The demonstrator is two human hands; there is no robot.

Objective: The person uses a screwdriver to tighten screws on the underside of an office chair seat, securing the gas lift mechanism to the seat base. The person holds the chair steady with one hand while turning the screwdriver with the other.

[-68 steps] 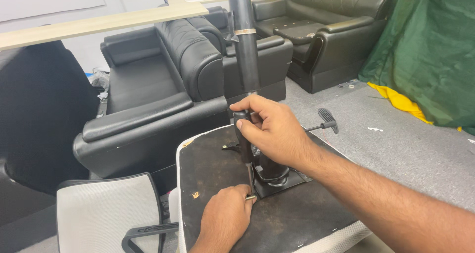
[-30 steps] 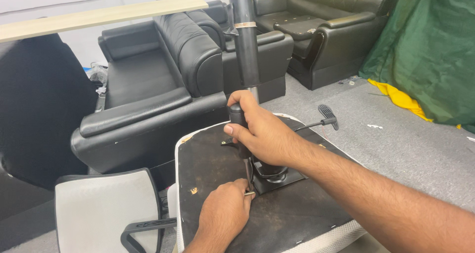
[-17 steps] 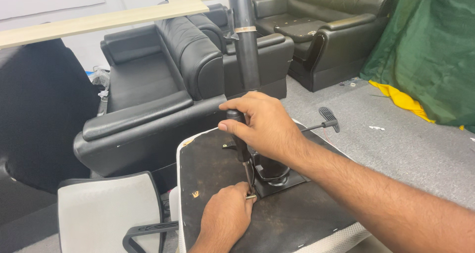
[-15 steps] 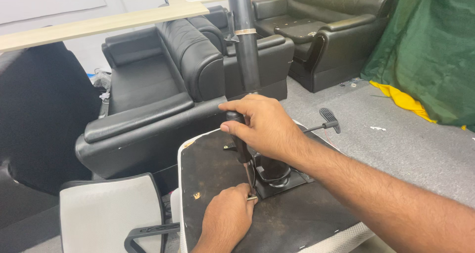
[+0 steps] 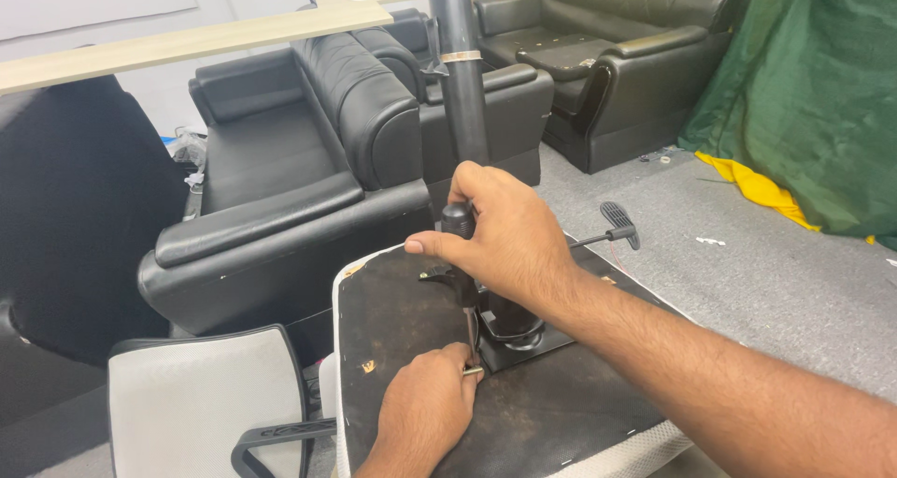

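Two hands work one upright screwdriver (image 5: 462, 254) on the upturned chair seat (image 5: 392, 319): right hand (image 5: 509, 240) clenched around its handle at twelve o'clock, left hand (image 5: 425, 413) pinching a screw (image 5: 472, 370) at six, nearer the tip.

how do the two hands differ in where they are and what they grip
The right hand sits higher, wrapped around the black screwdriver handle; the left hand rests low on the dark chair underside, pinching a small metal piece by the screwdriver's tip. Both are bare and work at the black mounting plate.
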